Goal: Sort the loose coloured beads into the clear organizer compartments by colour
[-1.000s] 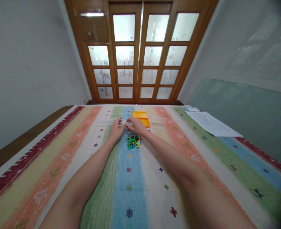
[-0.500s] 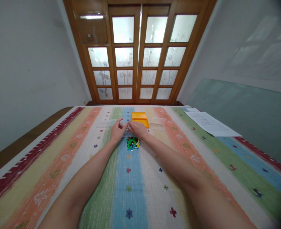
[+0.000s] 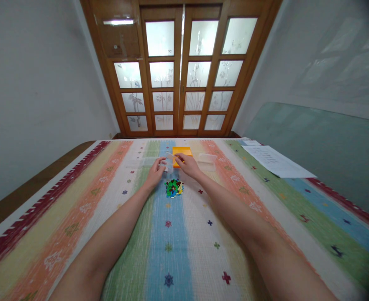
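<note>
My left hand (image 3: 156, 172) has its fingers curled round the near left side of a small clear plastic box (image 3: 169, 168). My right hand (image 3: 187, 164) pinches a thin, whitish translucent piece (image 3: 171, 155), which looks like a lid, tilted above that box. Just nearer to me lies a heap of small toy bricks (image 3: 174, 188) in green, blue, yellow, dark red and white. Behind my right hand stands an orange-yellow open box (image 3: 182, 150), partly hidden by the fingers.
A long clear plastic tray (image 3: 137, 162) lies left of my hands, and another clear container (image 3: 207, 161) lies to the right. Printed sheets of paper (image 3: 275, 161) rest at the far right. A striped cloth (image 3: 178, 251) covers the table.
My hands have moved apart. The right has risen a little to the right with the whitish piece, now tilted away from the box in my left hand.
</note>
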Motion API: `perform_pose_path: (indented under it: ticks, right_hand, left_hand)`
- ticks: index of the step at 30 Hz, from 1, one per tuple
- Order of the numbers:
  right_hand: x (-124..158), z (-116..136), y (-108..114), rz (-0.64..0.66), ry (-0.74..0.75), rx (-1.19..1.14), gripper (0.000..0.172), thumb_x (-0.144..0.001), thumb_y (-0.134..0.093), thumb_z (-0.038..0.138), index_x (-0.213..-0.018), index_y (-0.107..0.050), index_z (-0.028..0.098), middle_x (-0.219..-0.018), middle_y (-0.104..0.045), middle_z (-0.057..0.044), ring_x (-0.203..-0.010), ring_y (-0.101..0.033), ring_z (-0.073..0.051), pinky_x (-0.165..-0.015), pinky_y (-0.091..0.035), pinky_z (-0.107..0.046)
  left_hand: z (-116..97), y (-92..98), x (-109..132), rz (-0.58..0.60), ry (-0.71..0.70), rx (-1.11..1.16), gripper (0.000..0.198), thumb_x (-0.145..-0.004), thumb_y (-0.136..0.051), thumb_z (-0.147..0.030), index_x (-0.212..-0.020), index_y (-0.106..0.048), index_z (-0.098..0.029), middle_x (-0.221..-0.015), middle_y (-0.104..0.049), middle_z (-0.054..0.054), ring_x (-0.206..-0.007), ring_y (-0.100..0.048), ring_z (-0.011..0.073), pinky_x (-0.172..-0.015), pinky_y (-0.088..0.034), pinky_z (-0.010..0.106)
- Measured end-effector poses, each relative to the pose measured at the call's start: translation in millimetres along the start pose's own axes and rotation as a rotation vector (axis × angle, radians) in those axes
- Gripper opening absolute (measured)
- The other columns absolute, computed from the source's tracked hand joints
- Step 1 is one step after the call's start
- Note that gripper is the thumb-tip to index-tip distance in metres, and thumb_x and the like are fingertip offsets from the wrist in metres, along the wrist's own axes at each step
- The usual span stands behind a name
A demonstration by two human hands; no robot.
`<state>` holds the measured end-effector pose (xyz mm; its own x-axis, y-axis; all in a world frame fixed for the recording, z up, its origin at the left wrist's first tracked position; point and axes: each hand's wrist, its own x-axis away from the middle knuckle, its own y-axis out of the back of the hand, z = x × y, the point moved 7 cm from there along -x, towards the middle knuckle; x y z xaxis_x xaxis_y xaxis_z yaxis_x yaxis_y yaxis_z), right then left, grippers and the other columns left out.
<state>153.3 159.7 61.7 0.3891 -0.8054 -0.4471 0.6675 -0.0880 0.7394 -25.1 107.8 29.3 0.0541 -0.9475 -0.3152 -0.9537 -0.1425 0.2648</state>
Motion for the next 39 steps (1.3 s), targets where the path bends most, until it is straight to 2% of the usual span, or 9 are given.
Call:
perform_pose_path:
  ticks: [3, 6, 11, 15, 20, 23, 30, 35, 39]
  right_hand:
    - [12.2, -14.6, 13.2, -0.027, -0.011, 0.043, 0.032, -0.104, -0.049, 0.030, -0.130, -0.066, 0.020, -0.118, -0.074, -0.007, -0.103, -0.067, -0.019, -0.091, -0.048, -0.029]
    - [30.0, -35.7, 31.7, -0.004, -0.072, 0.193, 0.029, -0.104, -0.047, 0.028, -0.112, -0.073, 0.018, -0.113, -0.074, -0.010, -0.104, -0.065, -0.021, -0.092, -0.046, -0.030]
    - [61.9, -66.3, 57.4, 0.013, -0.142, 0.378, 0.031, -0.103, -0.047, 0.028, -0.112, -0.075, 0.018, -0.116, -0.072, -0.013, -0.107, -0.063, -0.023, -0.093, -0.044, -0.031]
    - [68.8, -75.8, 52.4, 0.082, -0.096, 0.414, 0.028, -0.102, -0.051, 0.029, -0.112, -0.075, 0.018, -0.110, -0.072, -0.013, -0.103, -0.063, -0.025, -0.091, -0.044, -0.032]
    - [64.1, -81.0, 47.0, 0.091, -0.082, 0.449, 0.026, -0.102, -0.051, 0.023, -0.107, -0.076, 0.019, -0.107, -0.073, -0.014, -0.102, -0.062, -0.025, -0.092, -0.042, -0.033]
    - [63.2, -84.0, 47.5, 0.080, -0.079, 0.441, 0.024, -0.101, -0.052, 0.022, -0.108, -0.076, 0.020, -0.110, -0.073, -0.012, -0.106, -0.061, -0.025, -0.095, -0.041, -0.034]
    - [63.8, -88.4, 46.9, 0.042, -0.080, 0.421, 0.025, -0.102, -0.053, 0.023, -0.108, -0.077, 0.019, -0.108, -0.070, -0.012, -0.108, -0.058, -0.024, -0.094, -0.041, -0.033]
    - [63.5, -87.4, 44.7, 0.055, -0.088, 0.413, 0.026, -0.101, -0.052, 0.023, -0.109, -0.076, 0.019, -0.108, -0.070, -0.012, -0.108, -0.058, -0.024, -0.094, -0.041, -0.033]
    - [63.5, -87.6, 43.7, 0.053, -0.082, 0.408, 0.026, -0.101, -0.052, 0.023, -0.109, -0.077, 0.019, -0.108, -0.070, -0.012, -0.107, -0.058, -0.024, -0.093, -0.042, -0.033]
  left_hand:
    - [9.4, 6.9, -3.3, -0.065, 0.040, 0.016, 0.049, -0.089, -0.052, -0.017, -0.138, -0.054, -0.021, -0.125, -0.066, 0.007, -0.093, -0.068, 0.0166, -0.086, -0.057, 0.032]
    - [18.7, 12.1, -5.7, -0.107, 0.055, -0.049, 0.050, -0.088, -0.056, -0.018, -0.139, -0.055, -0.020, -0.132, -0.066, 0.009, -0.087, -0.067, 0.0155, -0.085, -0.056, 0.031]
    - [31.9, 9.2, -10.1, -0.106, 0.084, -0.198, 0.055, -0.087, -0.058, -0.022, -0.142, -0.057, -0.019, -0.124, -0.071, 0.009, -0.080, -0.068, 0.0173, -0.085, -0.056, 0.035]
    - [33.9, 6.1, -19.3, -0.060, 0.063, -0.343, 0.055, -0.087, -0.060, -0.024, -0.142, -0.059, -0.018, -0.118, -0.074, 0.010, -0.086, -0.070, 0.0209, -0.093, -0.055, 0.039]
    - [24.1, 8.1, -30.2, -0.014, -0.038, -0.561, 0.039, -0.089, -0.060, -0.021, -0.126, -0.069, -0.020, -0.138, -0.067, 0.013, -0.126, -0.062, 0.0280, -0.111, -0.045, 0.045]
    - [16.4, 5.1, -26.5, 0.001, -0.091, -0.693, 0.034, -0.091, -0.059, -0.022, -0.124, -0.069, -0.021, -0.146, -0.060, 0.014, -0.135, -0.055, 0.0298, -0.115, -0.042, 0.046]
    - [6.3, 2.2, -5.2, -0.085, -0.064, -0.854, 0.033, -0.096, -0.058, -0.030, -0.126, -0.067, -0.021, -0.134, -0.054, 0.015, -0.102, -0.066, 0.0269, -0.089, -0.053, 0.038]
    - [6.2, 0.4, -10.5, -0.042, -0.056, -0.904, 0.028, -0.097, -0.059, -0.031, -0.120, -0.070, -0.022, -0.120, -0.059, 0.011, -0.100, -0.065, 0.0248, -0.086, -0.051, 0.034]
    - [5.8, -4.9, -12.3, -0.013, -0.080, -0.906, 0.026, -0.098, -0.057, -0.033, -0.116, -0.072, -0.023, -0.121, -0.061, 0.010, -0.099, -0.065, 0.0243, -0.083, -0.050, 0.034]
